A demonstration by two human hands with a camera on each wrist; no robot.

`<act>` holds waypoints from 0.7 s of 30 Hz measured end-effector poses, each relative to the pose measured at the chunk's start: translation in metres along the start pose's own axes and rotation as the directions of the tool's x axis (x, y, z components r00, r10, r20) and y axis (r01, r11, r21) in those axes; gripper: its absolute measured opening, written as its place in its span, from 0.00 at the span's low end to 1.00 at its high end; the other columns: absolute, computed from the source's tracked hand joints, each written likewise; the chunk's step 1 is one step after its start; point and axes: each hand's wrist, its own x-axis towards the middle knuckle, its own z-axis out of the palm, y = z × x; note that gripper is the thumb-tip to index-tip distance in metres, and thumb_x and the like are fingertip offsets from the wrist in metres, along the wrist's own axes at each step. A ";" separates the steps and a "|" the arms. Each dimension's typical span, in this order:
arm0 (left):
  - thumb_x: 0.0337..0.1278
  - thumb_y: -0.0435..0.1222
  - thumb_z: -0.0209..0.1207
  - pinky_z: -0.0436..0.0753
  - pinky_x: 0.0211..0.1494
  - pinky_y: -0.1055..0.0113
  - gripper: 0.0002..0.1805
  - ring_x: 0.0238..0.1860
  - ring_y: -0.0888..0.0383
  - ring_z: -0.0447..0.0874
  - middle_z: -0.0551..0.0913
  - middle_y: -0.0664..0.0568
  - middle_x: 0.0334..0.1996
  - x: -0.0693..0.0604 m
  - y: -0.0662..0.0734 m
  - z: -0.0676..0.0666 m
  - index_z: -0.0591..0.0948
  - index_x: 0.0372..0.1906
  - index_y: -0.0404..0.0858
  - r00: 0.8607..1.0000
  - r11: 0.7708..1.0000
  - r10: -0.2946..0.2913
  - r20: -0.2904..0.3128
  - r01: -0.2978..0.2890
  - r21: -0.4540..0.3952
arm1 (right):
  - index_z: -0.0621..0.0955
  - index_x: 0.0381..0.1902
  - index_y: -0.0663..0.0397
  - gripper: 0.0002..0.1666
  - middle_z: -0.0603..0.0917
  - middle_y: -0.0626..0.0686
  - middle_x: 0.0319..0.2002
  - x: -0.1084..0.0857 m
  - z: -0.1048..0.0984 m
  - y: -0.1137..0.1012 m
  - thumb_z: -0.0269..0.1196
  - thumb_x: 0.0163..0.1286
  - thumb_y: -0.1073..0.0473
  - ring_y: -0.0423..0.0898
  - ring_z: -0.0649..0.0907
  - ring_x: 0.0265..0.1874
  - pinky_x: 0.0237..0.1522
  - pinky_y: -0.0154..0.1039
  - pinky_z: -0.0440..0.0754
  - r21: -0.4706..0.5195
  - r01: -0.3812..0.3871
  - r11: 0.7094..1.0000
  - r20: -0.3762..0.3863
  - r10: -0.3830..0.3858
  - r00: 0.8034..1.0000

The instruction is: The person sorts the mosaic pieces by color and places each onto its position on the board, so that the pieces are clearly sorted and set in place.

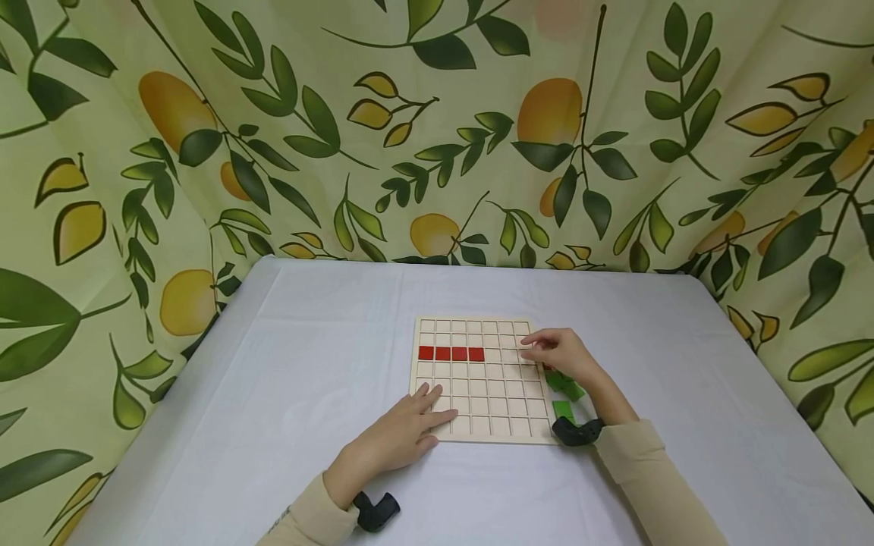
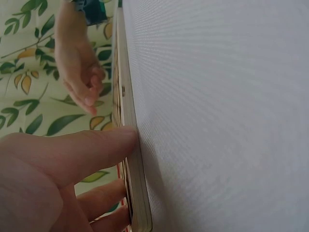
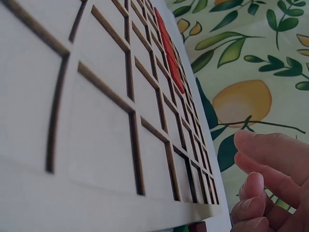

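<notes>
A pale wooden grid board (image 1: 496, 407) lies flat on the white cloth. Several red square tiles (image 1: 460, 354) sit side by side in one of its upper rows, starting at the left edge. My left hand (image 1: 399, 432) rests on the board's lower left corner, fingers spread over the squares; in the left wrist view the thumb (image 2: 104, 150) touches the board's side edge. Over the right edge hovers my right hand (image 1: 561, 353), its fingers loosely bent. The right wrist view shows no tile between those fingers (image 3: 275, 152).
Several loose green tiles (image 1: 563, 384) lie beside the board's right edge, below the right hand, with a bit of red (image 1: 547, 367) partly hidden next to them. Black wrist devices (image 1: 577, 431) are on both arms. A leaf-and-fruit patterned curtain (image 1: 437, 152) surrounds the table.
</notes>
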 end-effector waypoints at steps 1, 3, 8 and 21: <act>0.65 0.37 0.55 0.62 0.76 0.45 0.25 0.77 0.41 0.55 0.60 0.41 0.74 0.000 0.000 0.000 0.72 0.67 0.49 1.000 1.000 -0.002 -0.001 0.002 -0.002 | 0.82 0.48 0.67 0.20 0.76 0.45 0.20 -0.001 -0.001 0.000 0.67 0.61 0.59 0.37 0.70 0.16 0.18 0.31 0.70 -0.001 -0.005 1.000 -0.002 0.005 1.000; 0.65 0.37 0.55 0.62 0.76 0.45 0.25 0.77 0.41 0.55 0.60 0.41 0.74 0.000 0.000 0.000 0.72 0.67 0.49 1.000 1.000 -0.005 0.000 0.005 -0.005 | 0.82 0.48 0.67 0.20 0.77 0.45 0.20 -0.001 -0.003 0.001 0.67 0.61 0.59 0.37 0.71 0.16 0.19 0.30 0.70 -0.002 -0.015 1.000 -0.008 0.015 1.000; 0.65 0.38 0.55 0.62 0.76 0.45 0.25 0.77 0.41 0.54 0.60 0.41 0.75 0.000 0.000 0.001 0.72 0.67 0.49 1.000 1.000 -0.003 0.001 0.003 0.000 | 0.82 0.47 0.67 0.20 0.74 0.43 0.20 -0.004 -0.007 0.002 0.67 0.61 0.60 0.36 0.68 0.16 0.19 0.30 0.68 -0.017 -0.029 0.999 -0.033 0.028 0.999; 0.66 0.38 0.55 0.63 0.76 0.45 0.25 0.77 0.42 0.55 0.61 0.42 0.75 0.000 -0.001 0.002 0.72 0.67 0.50 1.000 1.000 0.001 -0.003 -0.001 0.016 | 0.82 0.47 0.68 0.20 0.74 0.44 0.22 -0.011 -0.021 0.013 0.67 0.61 0.59 0.36 0.70 0.21 0.22 0.29 0.69 -0.078 -0.057 0.995 -0.070 0.051 0.996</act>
